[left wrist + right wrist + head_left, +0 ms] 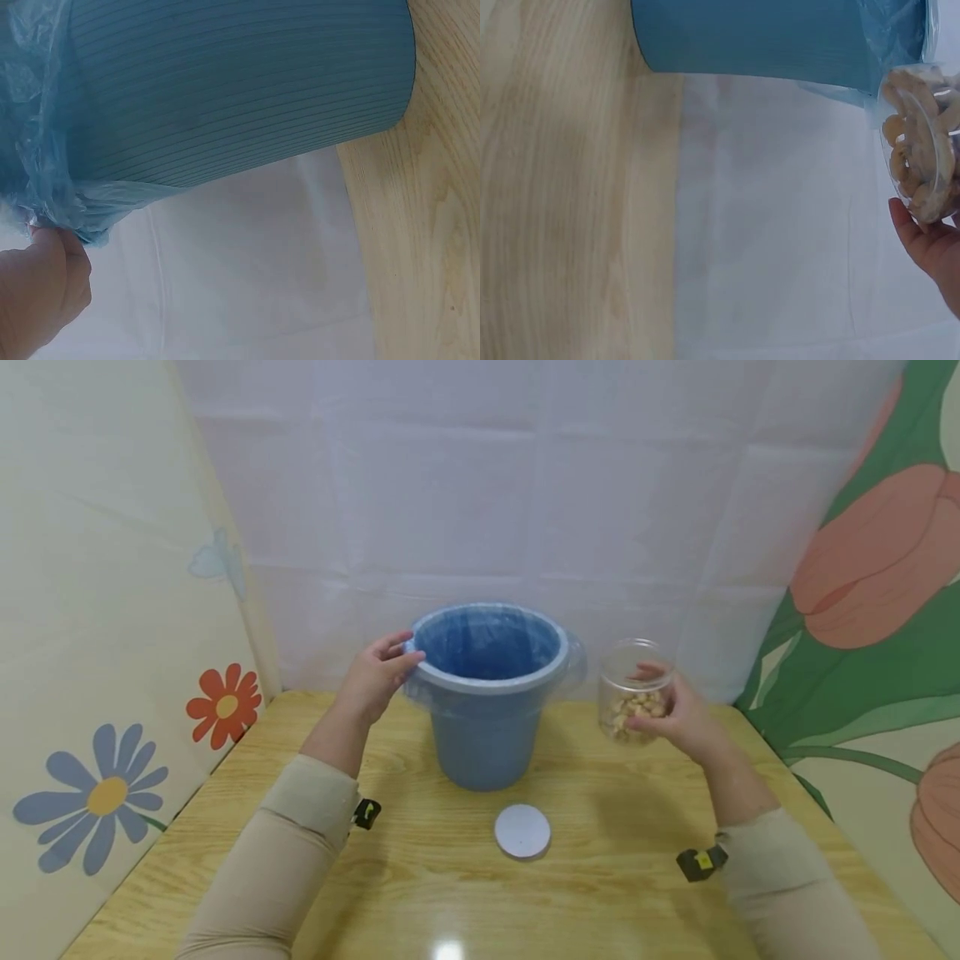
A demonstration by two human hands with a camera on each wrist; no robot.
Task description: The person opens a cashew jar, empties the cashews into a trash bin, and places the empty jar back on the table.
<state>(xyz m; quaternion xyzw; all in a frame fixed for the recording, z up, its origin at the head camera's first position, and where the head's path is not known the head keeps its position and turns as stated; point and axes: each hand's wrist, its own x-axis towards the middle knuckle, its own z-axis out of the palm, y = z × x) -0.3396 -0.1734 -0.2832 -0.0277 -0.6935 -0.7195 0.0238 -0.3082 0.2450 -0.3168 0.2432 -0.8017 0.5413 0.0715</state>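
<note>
The left hand [378, 677] pinches the plastic liner [41, 157] on the blue bin [483, 743], likely steadying it; the right hand [686, 714] grips a clear snack jar [613, 681] near-upright, probably against spilling; 1 white disc [522, 831] lies between the grips.

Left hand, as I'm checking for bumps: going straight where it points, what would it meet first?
Most likely the lined rim of the blue bucket, right where the left hand is.
</note>
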